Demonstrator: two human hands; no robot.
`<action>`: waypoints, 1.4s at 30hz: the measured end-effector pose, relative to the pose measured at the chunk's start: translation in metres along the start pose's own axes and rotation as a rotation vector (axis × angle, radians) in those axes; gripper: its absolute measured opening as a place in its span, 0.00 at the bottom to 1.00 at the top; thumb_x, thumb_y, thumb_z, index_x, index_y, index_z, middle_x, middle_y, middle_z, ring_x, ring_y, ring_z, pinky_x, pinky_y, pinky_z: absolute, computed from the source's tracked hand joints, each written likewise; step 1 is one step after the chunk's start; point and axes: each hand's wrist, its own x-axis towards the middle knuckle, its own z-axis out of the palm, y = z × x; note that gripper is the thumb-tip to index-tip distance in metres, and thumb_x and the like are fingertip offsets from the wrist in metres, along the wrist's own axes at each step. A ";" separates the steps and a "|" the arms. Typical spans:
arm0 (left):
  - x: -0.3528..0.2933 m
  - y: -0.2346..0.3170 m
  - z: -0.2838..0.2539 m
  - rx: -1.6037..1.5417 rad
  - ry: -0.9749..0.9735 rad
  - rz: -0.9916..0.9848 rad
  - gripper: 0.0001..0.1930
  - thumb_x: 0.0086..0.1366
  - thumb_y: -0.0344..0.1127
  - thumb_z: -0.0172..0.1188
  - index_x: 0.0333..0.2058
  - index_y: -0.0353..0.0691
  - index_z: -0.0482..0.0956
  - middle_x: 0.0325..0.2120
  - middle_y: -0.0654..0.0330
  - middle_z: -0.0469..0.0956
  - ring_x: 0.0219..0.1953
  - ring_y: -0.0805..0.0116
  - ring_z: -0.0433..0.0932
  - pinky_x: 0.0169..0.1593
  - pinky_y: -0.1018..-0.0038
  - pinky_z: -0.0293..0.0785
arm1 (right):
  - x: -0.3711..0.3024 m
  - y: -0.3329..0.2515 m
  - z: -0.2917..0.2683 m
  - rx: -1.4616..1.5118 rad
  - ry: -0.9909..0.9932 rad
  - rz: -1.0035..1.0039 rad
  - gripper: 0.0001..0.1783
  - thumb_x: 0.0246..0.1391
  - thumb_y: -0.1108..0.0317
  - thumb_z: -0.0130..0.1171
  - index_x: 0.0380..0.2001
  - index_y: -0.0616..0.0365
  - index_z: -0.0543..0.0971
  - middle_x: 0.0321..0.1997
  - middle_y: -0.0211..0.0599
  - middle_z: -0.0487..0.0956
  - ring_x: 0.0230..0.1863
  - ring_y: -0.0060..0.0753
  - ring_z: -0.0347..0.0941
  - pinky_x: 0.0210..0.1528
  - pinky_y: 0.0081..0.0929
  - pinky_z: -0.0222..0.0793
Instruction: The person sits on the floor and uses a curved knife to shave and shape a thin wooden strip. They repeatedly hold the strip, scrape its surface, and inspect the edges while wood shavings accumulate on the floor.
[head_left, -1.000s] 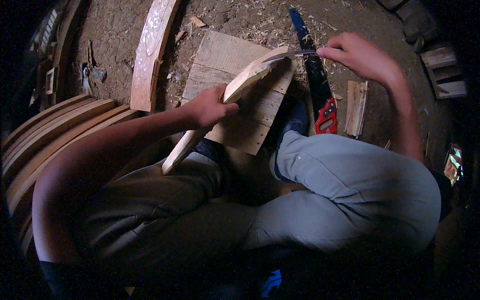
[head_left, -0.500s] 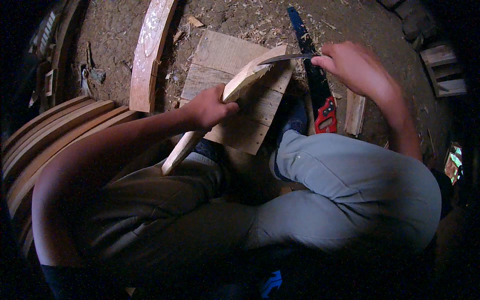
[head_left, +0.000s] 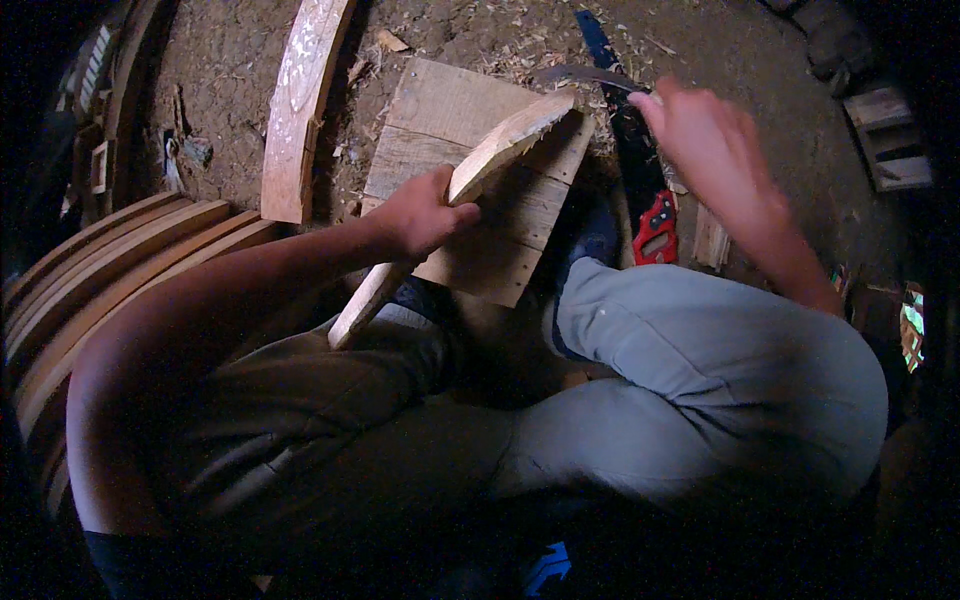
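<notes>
My left hand (head_left: 424,216) is closed around the middle of a pale, slightly curved wooden stick (head_left: 505,142). Its lower end reaches my left thigh, while the far end, roughly hewn, lies over a plank board (head_left: 430,105) on the ground. Up to the right, my right hand (head_left: 708,140) grips a knife with a curved dark blade (head_left: 580,75); its handle is hidden in the fingers. The blade is raised beyond the stick's far end, apart from it, and slightly blurred.
A handsaw with a red handle (head_left: 656,228) lies right of the board, partly under the knife. Several curved wooden strips (head_left: 130,245) are stacked at left. A broad curved plank (head_left: 300,120) lies at the far left. Wood chips litter the dirt floor (head_left: 490,45).
My right hand has lifted the knife up and away from the stick, where its blade tip was touching the wood. The left hand keeps its hold on the stick.
</notes>
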 end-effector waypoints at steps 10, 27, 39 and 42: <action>-0.007 0.020 -0.006 0.031 -0.035 -0.069 0.24 0.57 0.45 0.56 0.45 0.30 0.69 0.34 0.43 0.77 0.40 0.53 0.76 0.46 0.63 0.69 | 0.007 0.017 -0.028 0.195 -0.268 -0.058 0.25 0.56 0.48 0.51 0.28 0.63 0.79 0.28 0.54 0.77 0.33 0.58 0.74 0.37 0.46 0.68; -0.004 0.012 -0.003 0.035 -0.011 -0.069 0.25 0.57 0.47 0.56 0.44 0.30 0.69 0.35 0.42 0.76 0.41 0.52 0.76 0.47 0.63 0.69 | -0.007 0.004 -0.007 0.056 -0.136 -0.145 0.24 0.58 0.47 0.49 0.29 0.60 0.78 0.24 0.53 0.77 0.31 0.58 0.74 0.34 0.48 0.68; -0.001 0.003 0.001 0.019 0.014 -0.039 0.22 0.58 0.44 0.57 0.41 0.29 0.69 0.33 0.43 0.76 0.40 0.54 0.76 0.45 0.63 0.68 | 0.019 0.025 -0.021 0.109 0.175 -0.189 0.25 0.59 0.48 0.47 0.31 0.63 0.77 0.26 0.55 0.76 0.33 0.57 0.75 0.36 0.46 0.69; 0.005 -0.008 0.005 0.030 0.035 0.034 0.23 0.58 0.45 0.57 0.41 0.29 0.69 0.34 0.41 0.76 0.40 0.51 0.75 0.46 0.62 0.68 | 0.019 0.028 -0.023 0.280 -0.044 -0.102 0.24 0.60 0.49 0.46 0.30 0.61 0.78 0.30 0.54 0.78 0.35 0.55 0.75 0.38 0.47 0.70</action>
